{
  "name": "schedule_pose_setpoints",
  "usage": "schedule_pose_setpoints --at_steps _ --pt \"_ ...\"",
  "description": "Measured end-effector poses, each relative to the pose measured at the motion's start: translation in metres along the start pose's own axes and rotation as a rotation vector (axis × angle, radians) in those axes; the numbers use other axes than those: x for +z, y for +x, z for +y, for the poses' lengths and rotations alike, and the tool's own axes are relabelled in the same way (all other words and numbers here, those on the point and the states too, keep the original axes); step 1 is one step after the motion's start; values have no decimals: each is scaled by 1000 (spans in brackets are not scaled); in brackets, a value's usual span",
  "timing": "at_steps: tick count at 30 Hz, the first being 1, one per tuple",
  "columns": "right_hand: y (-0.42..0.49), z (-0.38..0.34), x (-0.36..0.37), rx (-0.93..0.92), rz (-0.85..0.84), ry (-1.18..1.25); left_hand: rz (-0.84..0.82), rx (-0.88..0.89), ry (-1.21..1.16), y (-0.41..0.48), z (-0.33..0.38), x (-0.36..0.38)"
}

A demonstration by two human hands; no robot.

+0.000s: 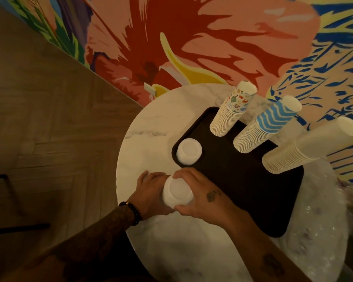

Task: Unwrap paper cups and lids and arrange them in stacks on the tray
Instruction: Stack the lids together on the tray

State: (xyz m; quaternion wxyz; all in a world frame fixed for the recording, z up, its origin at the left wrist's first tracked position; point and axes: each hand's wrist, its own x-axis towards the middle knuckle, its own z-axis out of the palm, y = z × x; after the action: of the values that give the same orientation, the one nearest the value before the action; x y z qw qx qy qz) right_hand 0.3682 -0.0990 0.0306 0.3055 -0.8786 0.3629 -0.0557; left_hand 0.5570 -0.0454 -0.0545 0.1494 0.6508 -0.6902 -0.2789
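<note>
Both hands hold one lid stack (177,192) between them. The left hand (149,190) wraps its fingers round the stack's left side. The right hand (200,198) curls its fingers over the far rim, with its thumb pressed against the near side. Whether the stack rests on the table (151,129) or hangs just above it, I cannot tell.

Just beyond the right fingertips, a second lid stack (189,151) stands in the left corner of the dark tray (243,180). The tray's edge lies right beside the right hand's knuckles.

Farther out from the fingers, three upside-down cup stacks stand in a row along the tray's far side. The patterned cups (232,110) are on the left, the blue cups (267,125) in the middle and the plain cups (306,147) on the right. All are well apart from both hands.

A beaded bracelet (132,212) circles the left wrist. Crumpled clear wrap (314,220) lies on the table past the tray, to the right of the right forearm.
</note>
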Motion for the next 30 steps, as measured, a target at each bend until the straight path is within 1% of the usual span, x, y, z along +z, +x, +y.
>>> schedule_pose_setpoints --at_steps 3,9,13,18,23,25,26,28,30 --pt "15 -5 1 -18 -12 -3 -119 -84 65 4 -2 -21" --pt "31 -15 -1 -44 -11 -24 -117 -129 53 5 -7 -34" --pt "31 -14 -6 -14 -5 7 -134 -119 74 4 -6 -33" --pt "33 -9 -17 84 3 147 -150 -86 115 7 -11 -35" --pt "32 -4 -29 125 37 233 -220 -63 108 7 -23 -51" --pt "34 -3 -38 142 77 263 -185 -63 87 6 -35 -59" --pt "36 -4 -43 147 104 271 -130 -78 38 6 -40 -64" --pt "41 -5 -54 152 154 279 26 -115 -134 11 -44 -77" --pt "50 -8 -62 154 189 291 150 -179 -399 19 -34 -96"
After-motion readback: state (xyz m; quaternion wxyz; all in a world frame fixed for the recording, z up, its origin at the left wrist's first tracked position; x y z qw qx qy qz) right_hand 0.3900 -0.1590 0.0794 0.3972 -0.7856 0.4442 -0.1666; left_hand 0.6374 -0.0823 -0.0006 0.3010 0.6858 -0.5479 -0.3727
